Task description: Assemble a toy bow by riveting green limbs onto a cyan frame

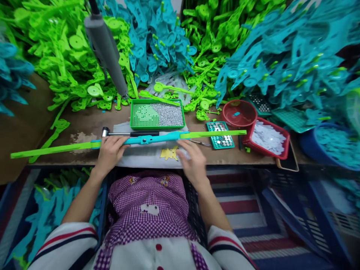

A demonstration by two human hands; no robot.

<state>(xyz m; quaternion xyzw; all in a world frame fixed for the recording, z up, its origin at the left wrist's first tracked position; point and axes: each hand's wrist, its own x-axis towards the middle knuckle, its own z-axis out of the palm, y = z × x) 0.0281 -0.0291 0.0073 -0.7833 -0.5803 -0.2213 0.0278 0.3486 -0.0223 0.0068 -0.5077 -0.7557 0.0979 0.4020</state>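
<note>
A long plastic assembly (143, 140) spans the table's front, with a turquoise middle and a lime-green arm at each end. My left hand (110, 153) is closed on its turquoise part, near the left joint. At the right joint, my right hand (194, 162) has thumb and fingers apart, its fingertips close against the lower edge; they are slightly blurred. Just behind the assembly lies a hammer (120, 134) with a metal head and black handle. A white cloth (140, 159) with a yellow printed figure is spread beneath. The undersides of the joints are hidden.
A grey powered screwdriver (105, 52) hangs at upper left. Behind the cloth sits a green tray (133, 125) of small metal pieces. To the right are a teal tray (222, 146) of round metal parts, a red bowl (239, 122) and a red basket (286, 144). Green parts (75, 67) are heaped behind.
</note>
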